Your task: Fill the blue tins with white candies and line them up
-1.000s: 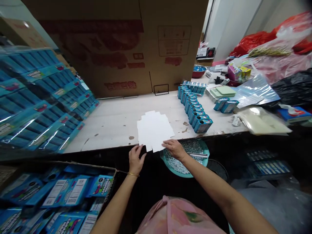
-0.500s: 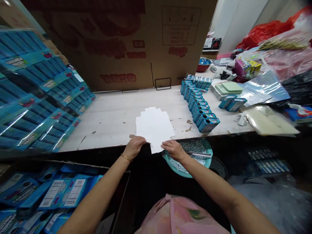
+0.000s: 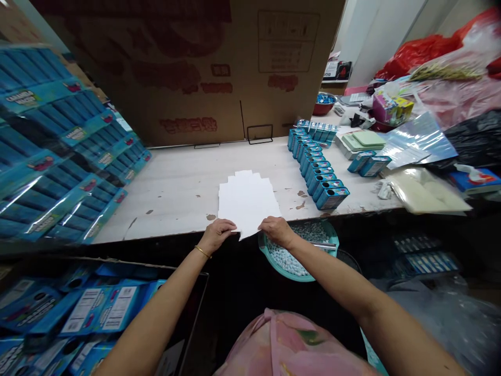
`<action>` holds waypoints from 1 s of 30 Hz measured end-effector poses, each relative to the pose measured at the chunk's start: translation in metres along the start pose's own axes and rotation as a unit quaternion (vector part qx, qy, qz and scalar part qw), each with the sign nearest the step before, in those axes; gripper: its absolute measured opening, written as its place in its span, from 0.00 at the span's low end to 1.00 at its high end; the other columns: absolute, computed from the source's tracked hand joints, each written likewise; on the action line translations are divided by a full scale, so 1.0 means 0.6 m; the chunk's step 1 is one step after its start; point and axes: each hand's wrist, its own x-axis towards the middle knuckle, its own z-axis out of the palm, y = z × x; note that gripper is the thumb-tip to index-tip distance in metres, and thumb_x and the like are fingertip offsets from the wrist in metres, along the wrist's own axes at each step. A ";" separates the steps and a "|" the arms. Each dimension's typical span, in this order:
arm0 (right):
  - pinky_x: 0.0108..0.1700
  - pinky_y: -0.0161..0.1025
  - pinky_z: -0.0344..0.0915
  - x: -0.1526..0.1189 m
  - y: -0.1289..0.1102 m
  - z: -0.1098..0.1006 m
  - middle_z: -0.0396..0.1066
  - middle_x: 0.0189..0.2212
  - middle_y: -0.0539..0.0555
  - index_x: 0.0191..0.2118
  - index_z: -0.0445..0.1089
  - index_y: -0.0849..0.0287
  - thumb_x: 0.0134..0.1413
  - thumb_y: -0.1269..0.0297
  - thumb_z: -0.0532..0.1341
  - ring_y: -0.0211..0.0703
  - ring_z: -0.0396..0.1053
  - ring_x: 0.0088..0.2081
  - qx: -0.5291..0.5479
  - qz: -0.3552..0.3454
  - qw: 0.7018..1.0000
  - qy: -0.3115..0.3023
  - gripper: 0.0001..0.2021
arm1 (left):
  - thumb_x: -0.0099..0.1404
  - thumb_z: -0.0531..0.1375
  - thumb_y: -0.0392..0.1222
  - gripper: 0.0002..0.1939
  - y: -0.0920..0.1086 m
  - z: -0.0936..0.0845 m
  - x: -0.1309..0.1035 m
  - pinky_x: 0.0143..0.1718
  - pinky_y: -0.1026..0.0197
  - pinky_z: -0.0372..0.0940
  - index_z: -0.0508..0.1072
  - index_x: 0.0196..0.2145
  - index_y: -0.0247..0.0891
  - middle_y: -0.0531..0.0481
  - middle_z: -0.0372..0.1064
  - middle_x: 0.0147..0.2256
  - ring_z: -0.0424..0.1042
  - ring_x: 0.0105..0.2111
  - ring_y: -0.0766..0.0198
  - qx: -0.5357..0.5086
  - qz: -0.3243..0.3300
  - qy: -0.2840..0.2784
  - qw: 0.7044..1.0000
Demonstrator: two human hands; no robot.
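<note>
A flat white cardboard blank (image 3: 248, 201) with stepped edges lies plain side up on the table, its near end jutting past the table's front edge. My left hand (image 3: 218, 235), with a gold bangle on the wrist, pinches the blank's near left side between thumb and fingers. On the near right side, the fingers of my right hand (image 3: 277, 231) are closed on the same blank. Beneath my right hand and forearm sits a teal basin (image 3: 301, 278) of small pale pieces, with a metal tool (image 3: 324, 245) across it.
A row of small blue boxes (image 3: 331, 197) with round holes stands on the white table (image 3: 176, 183), right of the blank. Stacked blue display packs (image 3: 50, 151) rise at left. Behind stands a large carton (image 3: 188, 68). An open box of blue cartons (image 3: 102, 308) is at lower left.
The blank's near end has shifted slightly and now looks more pointed. My right hand is a little higher in view, still gripping. The left hand keeps its pinch.
</note>
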 end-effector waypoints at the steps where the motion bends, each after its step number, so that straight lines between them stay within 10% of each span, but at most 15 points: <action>1: 0.33 0.32 0.58 0.005 0.004 -0.004 0.71 0.31 0.53 0.31 0.72 0.58 0.50 0.66 0.56 0.38 0.65 0.34 0.030 0.001 1.000 -0.002 0.07 | 0.44 0.63 0.39 0.04 0.000 -0.003 -0.002 0.45 0.57 0.59 0.75 0.23 0.44 0.49 0.71 0.30 0.67 0.35 0.61 -0.011 -0.006 -0.009 1.000; 5: 0.28 0.31 0.57 0.022 0.029 -0.016 0.70 0.21 0.49 0.25 0.73 0.60 0.37 0.63 0.65 0.36 0.65 0.26 0.235 0.068 0.968 -0.058 0.06 | 0.39 0.66 0.37 0.10 0.010 -0.020 -0.005 0.47 0.55 0.58 0.76 0.25 0.43 0.48 0.71 0.34 0.67 0.38 0.59 -0.040 -0.022 -0.088 0.995; 11: 0.25 0.32 0.58 0.034 0.063 -0.022 0.65 0.13 0.47 0.20 0.70 0.65 0.32 0.59 0.64 0.34 0.61 0.19 0.527 0.188 0.822 -0.107 0.12 | 0.44 0.63 0.40 0.17 0.014 -0.040 -0.006 0.54 0.52 0.50 0.74 0.36 0.43 0.47 0.67 0.45 0.62 0.48 0.56 -0.048 -0.036 -0.093 0.994; 15: 0.29 0.33 0.60 0.034 0.051 -0.023 0.69 0.20 0.51 0.23 0.71 0.65 0.37 0.56 0.62 0.36 0.65 0.25 0.447 0.168 0.876 -0.072 0.13 | 0.42 0.65 0.41 0.21 0.005 -0.040 -0.008 0.54 0.52 0.49 0.73 0.39 0.42 0.48 0.66 0.46 0.62 0.49 0.56 -0.045 -0.044 -0.069 0.996; 21: 0.47 0.43 0.56 0.010 0.004 -0.017 0.62 0.49 0.58 0.46 0.66 0.57 0.35 0.53 0.64 0.48 0.59 0.48 0.134 -0.097 0.982 -0.093 0.27 | 0.44 0.63 0.48 0.25 -0.012 -0.039 -0.009 0.55 0.52 0.50 0.70 0.42 0.39 0.46 0.64 0.48 0.61 0.50 0.57 0.008 -0.027 -0.096 0.995; 30: 0.35 0.32 0.59 0.029 0.016 -0.042 0.72 0.33 0.53 0.39 0.69 0.58 0.55 0.67 0.49 0.37 0.67 0.35 0.085 -0.055 0.994 -0.049 0.12 | 0.47 0.61 0.53 0.30 -0.020 -0.048 -0.007 0.55 0.51 0.50 0.66 0.47 0.41 0.47 0.63 0.49 0.57 0.52 0.57 0.138 0.061 -0.075 0.986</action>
